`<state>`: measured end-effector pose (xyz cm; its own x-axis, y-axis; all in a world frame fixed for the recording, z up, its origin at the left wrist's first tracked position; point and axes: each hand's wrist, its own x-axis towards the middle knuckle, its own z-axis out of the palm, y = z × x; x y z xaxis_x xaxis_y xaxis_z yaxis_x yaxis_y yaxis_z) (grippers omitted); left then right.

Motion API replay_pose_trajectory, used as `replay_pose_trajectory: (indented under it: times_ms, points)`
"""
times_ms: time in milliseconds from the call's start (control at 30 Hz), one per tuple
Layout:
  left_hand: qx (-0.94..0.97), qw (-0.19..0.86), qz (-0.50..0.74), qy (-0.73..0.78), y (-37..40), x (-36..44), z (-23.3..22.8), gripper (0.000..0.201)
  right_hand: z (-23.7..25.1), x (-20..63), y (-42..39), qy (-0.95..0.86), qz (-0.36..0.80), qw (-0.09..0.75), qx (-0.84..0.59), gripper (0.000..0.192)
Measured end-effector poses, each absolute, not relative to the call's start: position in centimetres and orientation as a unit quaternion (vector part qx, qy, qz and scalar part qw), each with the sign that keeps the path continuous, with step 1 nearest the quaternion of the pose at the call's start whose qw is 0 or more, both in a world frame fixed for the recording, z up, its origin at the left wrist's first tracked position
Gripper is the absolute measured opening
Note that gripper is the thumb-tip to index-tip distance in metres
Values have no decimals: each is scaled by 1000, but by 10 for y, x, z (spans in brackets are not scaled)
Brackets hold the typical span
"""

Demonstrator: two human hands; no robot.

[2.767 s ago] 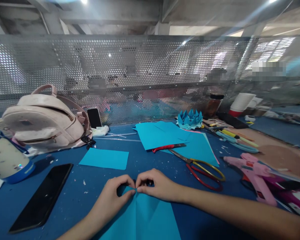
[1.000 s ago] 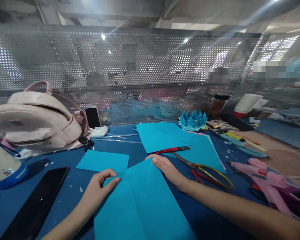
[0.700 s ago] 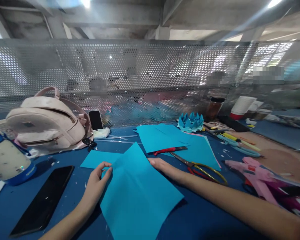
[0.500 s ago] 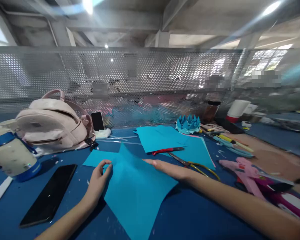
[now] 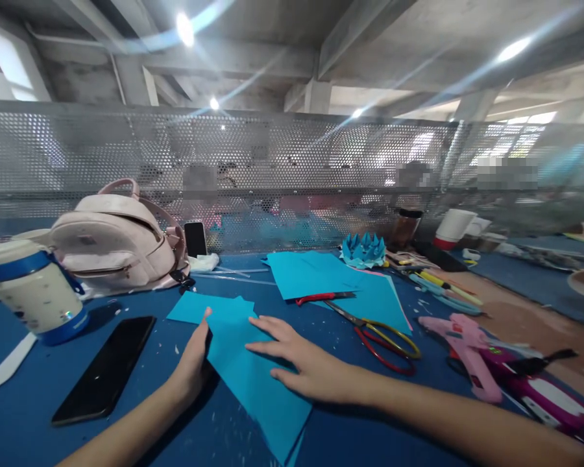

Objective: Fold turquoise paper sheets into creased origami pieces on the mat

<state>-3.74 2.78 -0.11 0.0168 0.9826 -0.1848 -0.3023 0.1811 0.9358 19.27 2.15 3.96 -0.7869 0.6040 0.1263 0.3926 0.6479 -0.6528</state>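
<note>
Right hand (image 5: 302, 364), fingers spread wide, lies over folded blue paper (image 5: 259, 384); left hand (image 5: 194, 364) is at its edge, fingers mostly hidden, grip unclear.

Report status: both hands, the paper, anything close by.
Left hand at left edge of folded blue paper. Right hand spread over it. Smaller sheet partly hidden behind; scissors to the right.

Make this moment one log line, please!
blue paper: folded over | left hand: at its left edge | right hand: spread over it | yellow-red scissors: lying farther right
</note>
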Motion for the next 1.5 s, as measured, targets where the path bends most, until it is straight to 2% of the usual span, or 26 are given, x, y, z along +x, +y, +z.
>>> replay_pose_trajectory:
  times_ms: [100, 167, 233, 300, 400, 500, 600, 667, 767, 1067, 1200, 1400, 1500]
  points:
    - [329, 690, 521, 380, 29, -39, 1, 72, 38, 192, 24, -886, 293, 201, -297, 54]
    - [319, 716, 515, 346, 28, -39, 1, 62, 36, 192, 24, -878, 293, 222, -306, 52]
    - [319, 713, 506, 366, 23, -36, 0, 44, 31, 190, 24, -863, 312, 251, -307, 47]
    - [329, 707, 491, 390, 19, -33, 1, 36, 25, 187, 24, -836, 344, 301, -304, 42]
    - [359, 695, 467, 413, 15, -28, 2, 40, 15, 180, 29, -765, 393, 398, -320, 40]
    - [368, 682, 476, 416, 17, -26, 1, 45, 5, 172, 39, -662, 476, 450, -364, 51]
    - [360, 687, 483, 405, 20, -25, -3, 47, -7, 166, 48, -568, 594, 423, -381, 52]
    - [352, 696, 482, 398, 22, -25, -6, 47, -14, 165, 53, -538, 627, 402, -395, 56]
    - [341, 711, 477, 388, 24, -25, -11, 48, -20, 166, 56, -548, 619, 393, -402, 61]
    - [312, 765, 448, 342, 23, -29, -19, 50, -8, 165, 55, -581, 665, 368, -291, 48]
    - [305, 770, 442, 345, 24, -30, -19, 54, -9, 165, 55, -577, 665, 371, -295, 46]
    - [306, 768, 446, 342, 23, -30, -20, 49, -8, 165, 54, -576, 662, 375, -301, 43]
    - [302, 762, 455, 347, 22, -30, -18, 50, -9, 167, 58, -609, 623, 359, -336, 50]
